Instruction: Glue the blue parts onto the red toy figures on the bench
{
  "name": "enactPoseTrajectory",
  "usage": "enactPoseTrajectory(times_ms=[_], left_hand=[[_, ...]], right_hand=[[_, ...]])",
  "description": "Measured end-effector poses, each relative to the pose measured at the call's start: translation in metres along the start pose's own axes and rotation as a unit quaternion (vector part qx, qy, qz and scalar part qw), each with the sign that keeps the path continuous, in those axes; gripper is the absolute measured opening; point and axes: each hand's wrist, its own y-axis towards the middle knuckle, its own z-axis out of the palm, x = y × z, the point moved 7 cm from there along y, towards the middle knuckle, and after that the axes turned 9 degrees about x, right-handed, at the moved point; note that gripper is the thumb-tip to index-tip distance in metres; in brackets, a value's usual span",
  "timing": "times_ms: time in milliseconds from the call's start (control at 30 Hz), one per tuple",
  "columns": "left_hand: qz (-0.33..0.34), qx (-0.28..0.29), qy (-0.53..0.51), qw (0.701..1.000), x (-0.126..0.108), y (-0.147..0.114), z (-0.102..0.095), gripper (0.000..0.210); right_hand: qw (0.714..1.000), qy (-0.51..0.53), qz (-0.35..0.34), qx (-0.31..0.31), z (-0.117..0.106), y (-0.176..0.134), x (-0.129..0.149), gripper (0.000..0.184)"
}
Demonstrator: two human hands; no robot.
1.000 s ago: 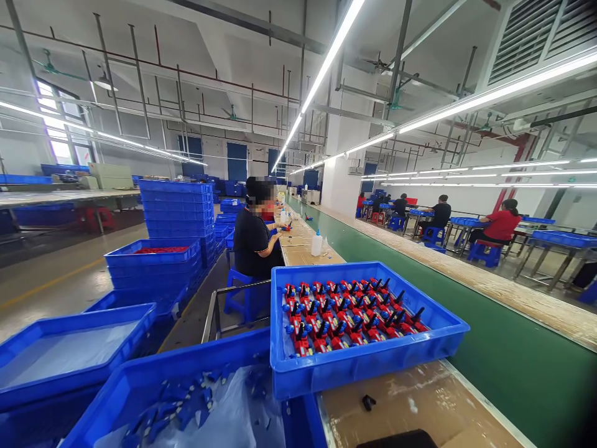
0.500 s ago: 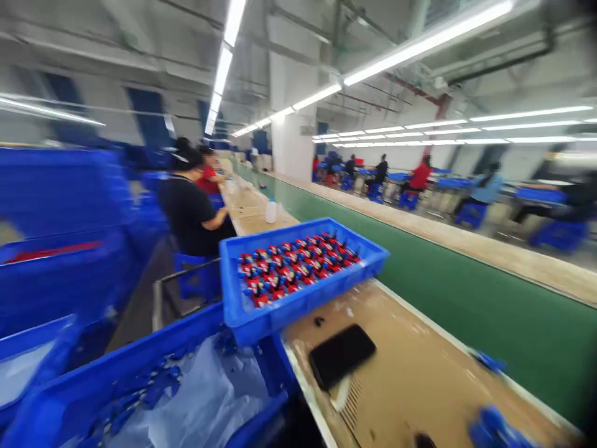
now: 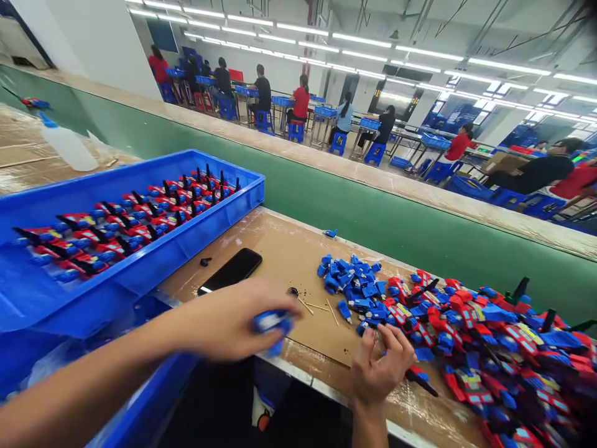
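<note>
My left hand [image 3: 240, 317], blurred by motion, is over the table's front edge with its fingers closed round blue plastic parts [image 3: 275, 323]. To its right, my right hand [image 3: 380, 367] has curled fingers, and whatever they pinch, if anything, is hidden. Just beyond my right hand lies a heap of small blue plastic pieces [image 3: 354, 280]. Against it on the right spreads a big pile of red and blue toy figures [image 3: 471, 330] with black sticking-out parts. One black part [image 3: 423, 381] lies close beside my right hand.
A blue tray [image 3: 200, 246] of figures in rows stands at the left. Near it lie a black phone [image 3: 233, 270] and thin sticks [image 3: 318, 305]. A white bottle [image 3: 69, 146] stands farther back. Behind the table runs a green belt [image 3: 317, 199]; people sit at benches beyond.
The view has swung right and down. The tray and phone now sit farther left, and the table piles have come into view. Both my hands, not visible before, now show.
</note>
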Motion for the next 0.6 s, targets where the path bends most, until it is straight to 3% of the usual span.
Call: enactPoseTrajectory(times_ms=[100,200,267,300,367,433,533,600], left_hand=[[0.094,0.081,0.136,0.983,-0.03,0.119,0.025,0.038],[0.15,0.157,0.229,0.949,-0.039,0.224,0.073,0.046],[0.154,0.178,0.24,0.942,-0.042,0.256,0.095,0.049],[0.153,0.179,0.244,0.941,-0.045,0.258,0.099,0.054],[0.18,0.136,0.238,0.945,-0.057,0.235,0.087,0.065],[0.219,0.024,0.19,0.957,-0.069,0.178,0.052,0.061],[0.182,-0.181,0.04,0.966,-0.057,0.05,-0.002,0.038],[0.06,-0.281,-0.038,0.957,-0.023,-0.049,-0.007,0.039]], right_hand=[[0.999,0.026,0.002,0.026,-0.014,-0.018,0.009,0.018],[0.999,0.021,0.022,0.029,-0.025,-0.032,0.013,0.017],[0.999,0.01,0.043,0.015,-0.032,-0.037,0.012,0.017],[0.999,0.007,0.051,0.008,-0.034,-0.038,0.011,0.016],[0.998,0.015,0.06,0.003,-0.037,-0.04,0.008,0.015],[0.998,0.033,0.055,0.012,-0.038,-0.043,0.008,0.016],[0.99,0.086,0.024,0.112,-0.019,-0.05,0.019,0.023],[0.964,0.156,-0.011,0.214,0.01,-0.059,0.044,0.027]])
